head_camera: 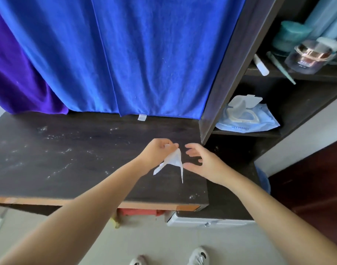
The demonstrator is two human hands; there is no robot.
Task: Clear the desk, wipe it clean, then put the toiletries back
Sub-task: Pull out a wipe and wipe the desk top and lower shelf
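Note:
A dark wooden desk [72, 165] lies below me, speckled with white dust and smears. My left hand [157, 152] pinches a white wet wipe [174, 159], which hangs crumpled above the desk's right part. Just to the right of the wipe, my right hand [203, 161] is held with its fingers spread and holds nothing. On the right-hand shelf unit stand the toiletries: a dark jar with a rose-gold lid [309, 56], a teal jar [290, 35], a white tube [261, 66] and a teal stick [282, 69].
An open blue wet-wipe pack [248, 119] lies on the lower shelf. A blue towel [125, 54] and a purple cloth [16, 73] hang behind the desk. A white box [207, 220] and red items sit under the desk edge. My shoes show on the floor.

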